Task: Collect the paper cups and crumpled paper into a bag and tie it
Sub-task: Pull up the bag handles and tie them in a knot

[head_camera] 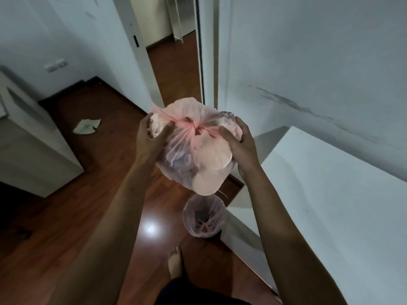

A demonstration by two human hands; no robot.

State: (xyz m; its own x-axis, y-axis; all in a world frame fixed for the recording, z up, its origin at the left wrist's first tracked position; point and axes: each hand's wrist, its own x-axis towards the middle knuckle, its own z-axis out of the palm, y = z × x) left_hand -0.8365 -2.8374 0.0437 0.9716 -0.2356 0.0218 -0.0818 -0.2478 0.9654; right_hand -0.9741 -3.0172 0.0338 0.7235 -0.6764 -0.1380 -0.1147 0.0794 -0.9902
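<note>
Both hands gripped the knotted pink bag (193, 148) midair: left hand (149, 137) and right hand (240, 142) curled on its sides, above the lined bin (203, 219).

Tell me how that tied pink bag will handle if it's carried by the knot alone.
The pink bag is thin film, so it will probably sag and swing. Holding paper cups, it is likely light. Both hands cradle its sides; the knot looks snug.
</note>
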